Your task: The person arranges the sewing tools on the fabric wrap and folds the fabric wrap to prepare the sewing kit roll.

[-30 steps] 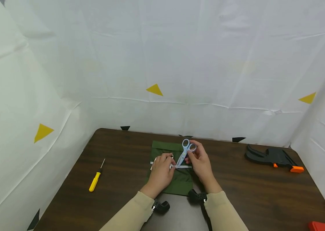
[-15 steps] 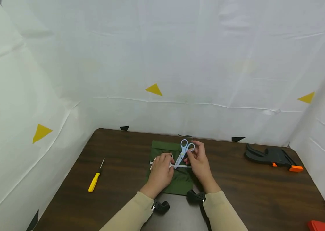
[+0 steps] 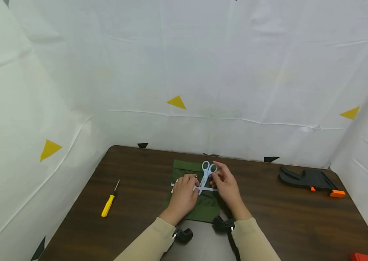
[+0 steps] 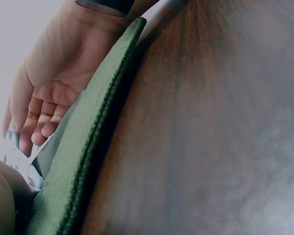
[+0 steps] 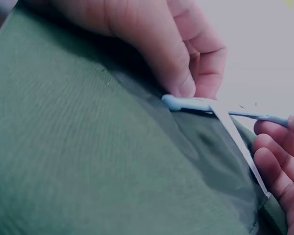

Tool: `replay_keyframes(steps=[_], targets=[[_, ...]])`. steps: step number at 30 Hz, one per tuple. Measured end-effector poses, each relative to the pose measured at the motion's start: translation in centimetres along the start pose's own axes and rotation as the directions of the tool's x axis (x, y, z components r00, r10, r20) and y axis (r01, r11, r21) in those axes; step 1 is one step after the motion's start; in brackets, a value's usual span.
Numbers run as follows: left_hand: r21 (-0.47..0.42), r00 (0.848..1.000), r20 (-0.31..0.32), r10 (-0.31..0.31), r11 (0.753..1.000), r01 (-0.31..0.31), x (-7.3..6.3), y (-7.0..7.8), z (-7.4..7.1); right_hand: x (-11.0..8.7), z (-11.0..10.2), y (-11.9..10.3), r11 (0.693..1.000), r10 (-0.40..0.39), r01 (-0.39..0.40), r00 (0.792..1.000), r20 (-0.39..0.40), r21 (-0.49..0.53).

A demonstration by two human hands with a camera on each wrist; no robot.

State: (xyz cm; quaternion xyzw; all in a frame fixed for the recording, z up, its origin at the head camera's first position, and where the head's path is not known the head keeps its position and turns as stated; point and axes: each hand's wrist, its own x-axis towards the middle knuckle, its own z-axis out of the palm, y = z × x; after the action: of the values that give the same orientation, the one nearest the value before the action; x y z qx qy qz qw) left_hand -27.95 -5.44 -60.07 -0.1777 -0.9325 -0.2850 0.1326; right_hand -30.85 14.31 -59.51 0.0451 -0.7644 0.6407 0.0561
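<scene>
Light blue scissors (image 3: 204, 178) point down across a green cloth pouch (image 3: 201, 213), their blades crossing a narrow white elastic band (image 3: 211, 189). In the right wrist view the blue blade tip (image 5: 172, 102) pokes out past the band (image 5: 237, 139). My right hand (image 3: 228, 186) holds the scissors by one finger loop, thumb on top. My left hand (image 3: 184, 194) lies over the pouch's left half and pinches the band beside the blade tip with thumb and fingers. A whitish item (image 3: 173, 188) shows partly from under it. The left wrist view shows the pouch's edge (image 4: 95, 115) close by.
A yellow-handled screwdriver (image 3: 108, 203) lies to the left on the dark wooden table (image 3: 138, 181). A black and orange clamp (image 3: 308, 179) lies at the far right. Part of a red object (image 3: 365, 257) shows at the bottom right. White sheeting (image 3: 220, 72) surrounds the table.
The scissors have slid toward me and slightly left, their tip now farther past the band. My right hand moved with them; the left hand stays about where it was.
</scene>
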Motion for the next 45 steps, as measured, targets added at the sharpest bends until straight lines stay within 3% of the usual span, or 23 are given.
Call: replay_keyframes(steps=[16, 39, 45], targets=[[-0.028, 1.000, 0.004, -0.020, 0.999, 0.020, -0.02, 0.01, -0.24, -0.03, 0.27, -0.21, 0.984, 0.000, 0.010, 0.998, 0.056, -0.179], [-0.041, 0.999, 0.024, -0.024, 0.999, 0.025, -0.21, 0.32, -0.52, -0.16, 0.18, 0.35, 0.963, -0.060, 0.070, 0.997, 0.047, -0.259], [-0.122, 0.998, 0.048, -0.040, 0.991, 0.045, -0.01, 0.03, -0.58, -0.20, 0.24, 0.19, 0.948, -0.100, 0.108, 0.994, 0.041, -0.299]])
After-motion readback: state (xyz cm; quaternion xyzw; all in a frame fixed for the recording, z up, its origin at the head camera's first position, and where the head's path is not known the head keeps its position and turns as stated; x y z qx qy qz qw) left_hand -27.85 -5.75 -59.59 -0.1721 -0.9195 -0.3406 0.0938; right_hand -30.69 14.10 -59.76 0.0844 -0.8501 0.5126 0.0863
